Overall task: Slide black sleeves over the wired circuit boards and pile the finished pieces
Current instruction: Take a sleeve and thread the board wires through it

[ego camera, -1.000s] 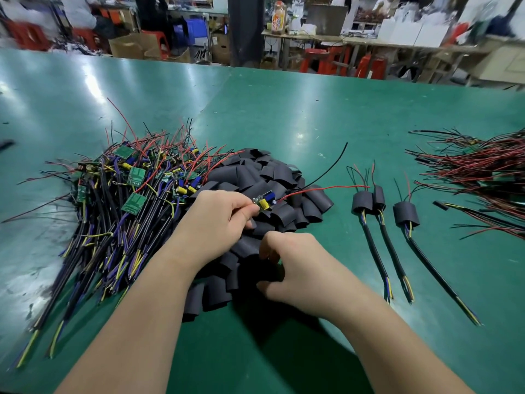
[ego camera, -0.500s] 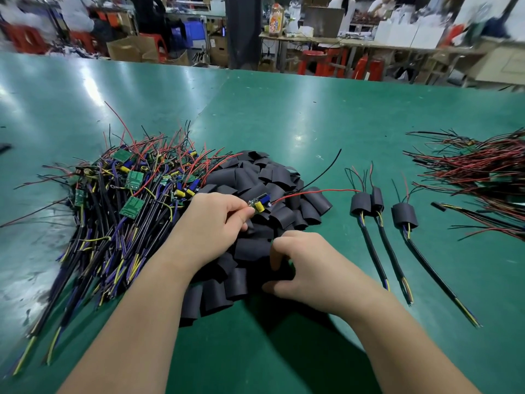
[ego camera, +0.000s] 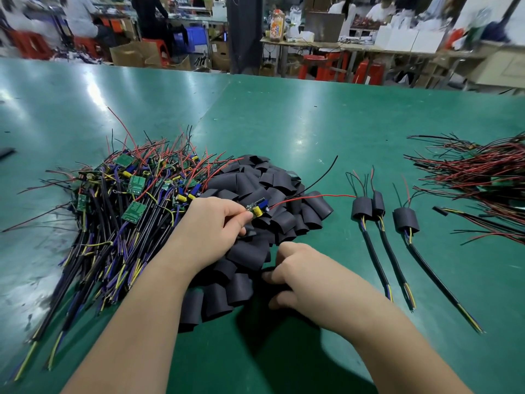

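While bare boards (ego camera: 122, 211) are lying heaped at the left of the green worktop (ego camera: 312, 123), their red, black, purple and yellow leads tangling, the left hand (ego camera: 210, 226) is hovering just beside them over the sleeves (ego camera: 284, 183), finger and thumb pinching one board (ego camera: 257, 209) by its near end. That board is pointing right, showing a yellow capacitor and trailing a red lead toward the finished pieces (ego camera: 362, 207). It is looking light but delicate: gripping it by its edges, not by the parts or solder joints, is probably safest, and the thin leads are likely to be snagging on neighbours. The sleeves are looking soft, thin and flattened, so one is probably needing a squeeze at its mouth before a board is going in.

The right hand (ego camera: 306, 277) is resting at the near edge of the sleeves, fingers curling down into them. Whether they are closing on one is impossible to tell, since the hand's own back and shadow are hiding the fingertips. Three finished pieces are lying side by side right of the sleeves, cables pointing toward the person. Farther right, a wire bundle (ego camera: 477, 177) is running off the frame edge, its contents blurring too much to make out.
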Demonstrator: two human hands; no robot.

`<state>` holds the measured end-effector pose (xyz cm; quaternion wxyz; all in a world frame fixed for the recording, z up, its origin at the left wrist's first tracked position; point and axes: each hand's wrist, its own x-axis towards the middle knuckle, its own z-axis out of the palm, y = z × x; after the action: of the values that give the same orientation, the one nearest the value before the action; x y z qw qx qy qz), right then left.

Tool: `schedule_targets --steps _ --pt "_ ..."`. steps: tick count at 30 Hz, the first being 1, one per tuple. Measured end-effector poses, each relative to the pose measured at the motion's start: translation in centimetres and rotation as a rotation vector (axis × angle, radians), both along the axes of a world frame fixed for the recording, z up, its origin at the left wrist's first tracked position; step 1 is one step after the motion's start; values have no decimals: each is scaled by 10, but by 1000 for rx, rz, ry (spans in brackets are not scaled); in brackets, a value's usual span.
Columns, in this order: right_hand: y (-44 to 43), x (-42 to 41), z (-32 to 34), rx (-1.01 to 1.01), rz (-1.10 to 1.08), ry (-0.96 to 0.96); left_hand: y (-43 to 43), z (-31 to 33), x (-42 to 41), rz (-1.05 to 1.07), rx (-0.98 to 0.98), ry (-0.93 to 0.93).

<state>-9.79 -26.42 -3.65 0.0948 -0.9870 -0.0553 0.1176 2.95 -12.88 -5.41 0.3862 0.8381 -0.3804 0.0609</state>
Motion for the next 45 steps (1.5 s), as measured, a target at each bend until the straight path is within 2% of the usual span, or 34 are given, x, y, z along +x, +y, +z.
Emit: schedule_targets --steps 3,7,12,14,16,19,21,24,26,30,34,45 --pt "-6 -4 4 33 -38 20 1 1 1 2 -1 -4" --pt "-9 -4 0 59 -22 -91 1 0 1 -10 20 -4" --pt "-34 -9 -2 304 -70 -138 3 2 0 -28 53 43" --pt "-47 -18 4 564 -130 -149 4 4 -2 -55 64 82" --pt "-62 -27 13 981 -122 -162 4 6 -5 -106 102 111" --pt "-84 -35 24 1453 -68 -493 5 12 -11 -205 164 161" --pt "-98 -35 26 1658 -181 -731 6 16 -15 -262 190 204" --pt "-108 -30 23 1677 -504 -943 6 20 -18 -302 216 270" --pt "-104 -26 20 1724 -603 -902 6 22 -19 -317 204 313" --pt "-92 -19 17 1906 -618 -736 8 26 -22 -326 132 403" --pt "-91 -21 17 1991 -547 -671 10 28 -23 -335 105 453" --pt "-90 -21 16 1946 -500 -636 9 28 -21 -348 104 454"
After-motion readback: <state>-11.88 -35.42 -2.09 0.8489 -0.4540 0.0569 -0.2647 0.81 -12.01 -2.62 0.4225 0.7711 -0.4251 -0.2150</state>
